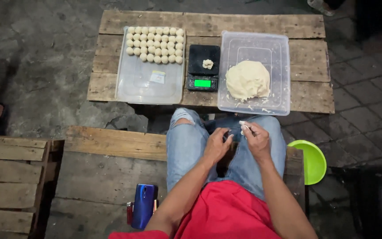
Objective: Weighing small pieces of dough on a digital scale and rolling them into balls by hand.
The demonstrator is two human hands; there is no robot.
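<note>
Right hand point(257, 140) pinches a dough scrap point(243, 128); left hand point(217, 145) fingers loosely curled, empty. White label in near tray point(131, 88), far left.

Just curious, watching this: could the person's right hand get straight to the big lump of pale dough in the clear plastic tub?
Probably yes: the right hand hovers just below the clear lidless tub, and nothing covers the big pale dough lump.
</note>
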